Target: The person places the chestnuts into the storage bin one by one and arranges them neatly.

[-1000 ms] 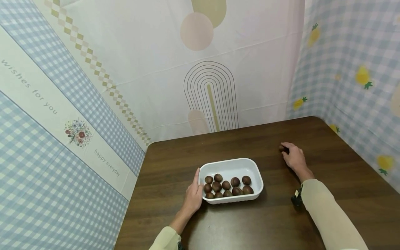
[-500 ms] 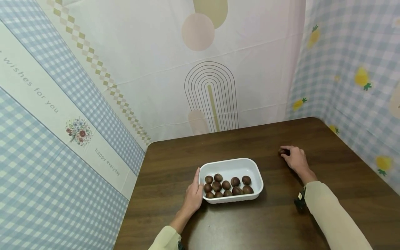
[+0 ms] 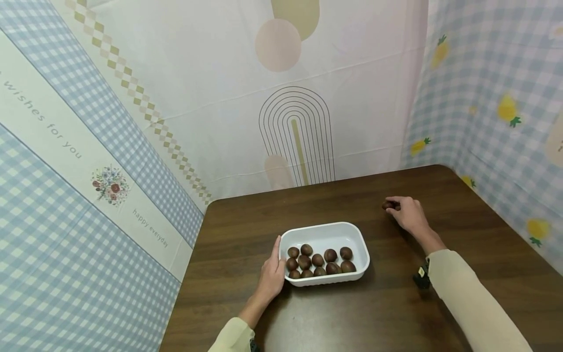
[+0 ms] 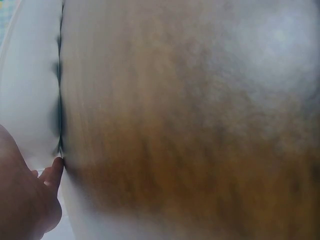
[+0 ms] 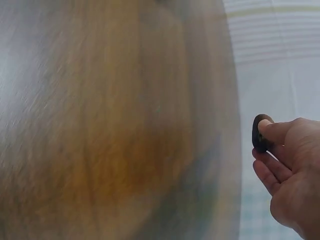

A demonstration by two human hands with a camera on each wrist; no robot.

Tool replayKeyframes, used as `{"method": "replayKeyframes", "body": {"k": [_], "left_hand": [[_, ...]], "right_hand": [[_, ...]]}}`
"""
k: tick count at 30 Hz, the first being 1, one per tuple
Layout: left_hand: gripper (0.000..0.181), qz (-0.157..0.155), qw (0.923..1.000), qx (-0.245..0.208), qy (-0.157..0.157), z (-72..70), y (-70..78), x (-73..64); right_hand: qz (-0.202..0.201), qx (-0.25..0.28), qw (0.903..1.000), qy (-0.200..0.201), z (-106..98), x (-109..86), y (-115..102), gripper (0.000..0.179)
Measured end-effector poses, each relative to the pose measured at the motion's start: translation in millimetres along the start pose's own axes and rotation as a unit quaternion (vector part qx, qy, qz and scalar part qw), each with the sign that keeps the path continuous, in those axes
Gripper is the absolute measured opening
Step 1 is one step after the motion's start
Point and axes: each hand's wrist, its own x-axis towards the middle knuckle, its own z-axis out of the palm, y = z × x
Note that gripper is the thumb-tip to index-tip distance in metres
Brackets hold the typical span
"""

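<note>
In the head view a white rectangular dish (image 3: 352, 231) stands on the brown table, with several round dark-brown chestnuts (image 3: 331, 255) lying mostly towards its front. My left hand (image 3: 271, 274) rests along the dish's left end, fingers extended against the wall. The left wrist view shows that hand (image 4: 30, 195) at the lower left, its fingertips at the dish's edge. To the right of and beyond the dish, my right hand (image 3: 411, 215) pinches a chestnut (image 3: 388, 205) between thumb and fingers. In the right wrist view the pinched chestnut (image 5: 257, 134) looks dark and partly covered by the thumb.
The wooden table (image 3: 316, 318) reaches back to a white patterned cloth (image 3: 369, 98). Blue checked cloth hangs on the left (image 3: 57, 234) and on the right, the right one printed with pineapples (image 3: 509, 108).
My right hand has moved slightly left, and the chestnut it pinches shows more beyond the fingertips. The left hand and the dish have stayed in place.
</note>
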Motion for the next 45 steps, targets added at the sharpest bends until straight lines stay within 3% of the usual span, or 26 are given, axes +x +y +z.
{"method": "replayKeyframes", "body": {"k": [2,4,9,12,16,22,24,29,32,36,41,45], "left_hand": [[0.064,-0.008,0.9999,-0.010,-0.004,-6.3,12.2,0.0],[0.063,-0.017,0.9997,-0.015,-0.010,-7.5,13.5,-0.2],[0.063,0.005,0.9999,-0.011,0.007,7.2,-13.5,0.0],[0.063,0.024,0.9996,-0.007,0.011,7.7,-14.6,-0.2],[0.065,0.023,0.9997,0.010,0.007,8.9,-17.5,-0.5],[0.066,0.010,0.9996,-0.025,-0.004,-5.1,10.3,-1.3],[0.066,0.006,0.9998,-0.018,-0.005,-3.2,6.7,-0.9],[0.068,0.002,0.9999,0.010,-0.006,9.9,-18.8,0.8],[0.066,0.005,1.0000,0.007,0.001,12.5,-23.5,1.0],[0.065,0.007,0.9999,0.009,0.007,13.7,-24.7,0.6],[0.065,0.019,0.9998,0.004,0.009,7.3,-15.5,-0.8],[0.064,0.006,0.9999,-0.001,0.008,7.4,-13.3,-0.7]], "right_hand": [[-0.007,0.005,0.9999,0.007,0,2.4,-10,0.040],[-0.016,0.010,0.9997,0.018,2,3.8,-19,0.039],[-0.042,0.026,0.9974,0.052,10,5.5,-40,0.039],[-0.056,0.038,0.9954,0.067,17,4.7,-54,0.039],[-0.076,0.048,0.9928,0.079,26,0.8,-71,0.039],[-0.109,0.062,0.9883,0.088,36,-8.5,-93,0.040],[-0.118,0.066,0.9872,0.086,39,-12.5,-98,0.040],[-0.141,0.060,0.9850,0.080,50,-25.0,-111,0.040],[-0.155,0.055,0.9833,0.077,60,-32.6,-116,0.039],[-0.163,0.042,0.9835,0.066,72,-41.3,-123,0.037],[-0.161,0.023,0.9860,0.037,82,-50.5,-130,0.035],[-0.176,0.010,0.9842,0.019,89,-55.0,-135,0.031]]}}
